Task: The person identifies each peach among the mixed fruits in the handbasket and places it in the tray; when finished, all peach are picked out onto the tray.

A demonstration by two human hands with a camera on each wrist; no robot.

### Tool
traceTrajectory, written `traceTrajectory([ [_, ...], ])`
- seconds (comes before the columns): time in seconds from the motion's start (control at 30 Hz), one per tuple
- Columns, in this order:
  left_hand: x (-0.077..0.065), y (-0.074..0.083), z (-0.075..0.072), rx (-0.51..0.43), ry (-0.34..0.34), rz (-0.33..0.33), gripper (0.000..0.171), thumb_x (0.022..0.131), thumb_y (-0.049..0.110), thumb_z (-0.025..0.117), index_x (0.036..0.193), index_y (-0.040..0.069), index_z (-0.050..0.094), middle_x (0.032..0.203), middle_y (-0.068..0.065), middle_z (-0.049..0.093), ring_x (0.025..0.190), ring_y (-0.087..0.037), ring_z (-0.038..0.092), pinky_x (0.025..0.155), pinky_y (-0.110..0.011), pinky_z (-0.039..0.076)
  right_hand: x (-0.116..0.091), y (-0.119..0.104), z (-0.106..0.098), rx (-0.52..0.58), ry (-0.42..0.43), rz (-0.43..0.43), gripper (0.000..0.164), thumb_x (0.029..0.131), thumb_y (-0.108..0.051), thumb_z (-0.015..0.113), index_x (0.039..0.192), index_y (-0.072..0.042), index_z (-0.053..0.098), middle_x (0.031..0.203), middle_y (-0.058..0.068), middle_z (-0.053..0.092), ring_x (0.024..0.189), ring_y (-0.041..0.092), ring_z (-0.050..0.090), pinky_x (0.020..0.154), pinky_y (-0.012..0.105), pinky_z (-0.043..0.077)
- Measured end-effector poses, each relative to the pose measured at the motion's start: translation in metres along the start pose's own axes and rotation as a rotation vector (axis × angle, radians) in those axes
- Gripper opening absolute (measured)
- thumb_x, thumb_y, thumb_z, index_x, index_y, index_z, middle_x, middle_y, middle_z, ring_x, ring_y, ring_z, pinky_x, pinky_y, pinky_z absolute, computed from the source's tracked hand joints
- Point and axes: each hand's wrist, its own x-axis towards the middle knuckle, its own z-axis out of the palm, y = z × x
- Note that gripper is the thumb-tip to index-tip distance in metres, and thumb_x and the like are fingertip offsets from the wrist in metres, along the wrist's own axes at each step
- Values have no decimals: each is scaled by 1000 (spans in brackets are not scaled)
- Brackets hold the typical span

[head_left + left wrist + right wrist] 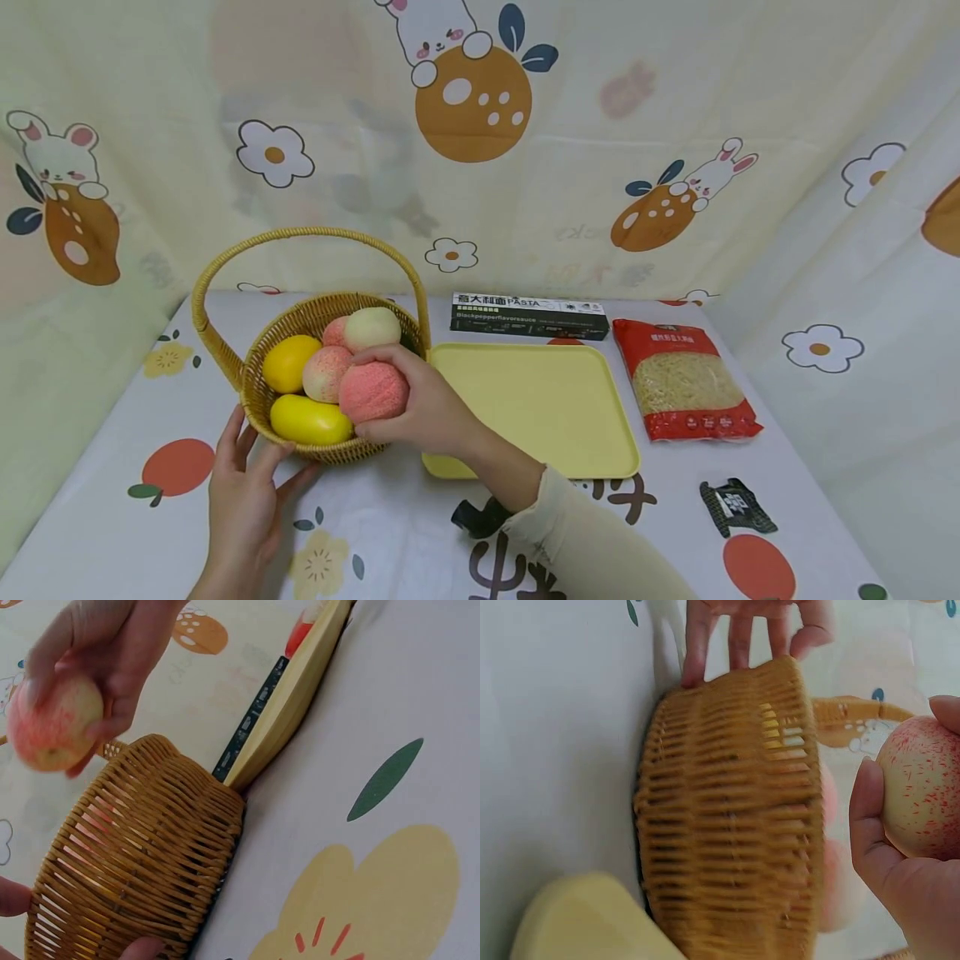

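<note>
My right hand (pixel 431 404) holds a pink peach (pixel 373 392) between thumb and fingers, over the right side of a wicker basket (pixel 341 452). In the right wrist view the same peach (pixel 922 795) shows pale yellow skin with red flecks. My left hand (pixel 247 504) touches the basket's front left wall with spread, mostly straight fingers (pixel 739 645). Inside lie a yellow lemon (pixel 289 364), a long yellow fruit (pixel 311 420), a pale round fruit (pixel 372 328) and two pinkish peaches (pixel 326 374). The arched handle (pixel 307 232) stands upright.
Right of the basket lies a yellow tray (pixel 532 417), with a black pasta box (pixel 528 317) behind it. A red pasta bag (pixel 690 383) and a small black packet (pixel 737 506) lie farther right. Beneath my right forearm shows a black object (pixel 478 518). A patterned curtain hangs behind.
</note>
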Motion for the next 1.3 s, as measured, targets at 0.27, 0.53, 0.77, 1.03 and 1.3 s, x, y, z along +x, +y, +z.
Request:
traceTrajectory([
  [0.27,1,-2,-4,-9,16,-25,87,104,8,54,168,47,10,180,4,7,154,-32,32,90,-48,61,-19,-2,-28,-19,23,51,68,80,-8,87,141,-18,58,142,2,61,119,22,61,100,34,59],
  [0.53,1,-2,-4,-25,-3,-19,87,104,7,54,168,47,10,179,3,8,153,-31,31,89,-47,63,-44,-2,-71,-7,109,137,70,79,-7,88,140,-26,58,144,2,59,120,27,61,95,39,60],
  [0.77,1,1,-1,-32,-13,-1,87,104,6,53,168,48,10,179,2,8,154,-32,32,90,-48,62,-57,9,-103,-37,157,215,71,80,-8,88,142,-26,58,143,6,57,122,33,58,92,41,63],
  [1.03,2,2,-1,-21,-11,2,86,104,7,53,167,48,12,179,0,9,153,-32,33,89,-47,64,-37,49,-120,-61,144,311,70,81,-9,86,144,-21,57,139,13,59,118,35,59,86,38,64],
  [1.3,1,-1,-2,-9,-21,-9,87,104,8,53,168,47,9,179,0,6,153,-33,33,89,-45,64,-8,75,-112,-42,70,404,74,81,-7,85,149,-14,56,135,15,61,107,31,62,70,36,62],
])
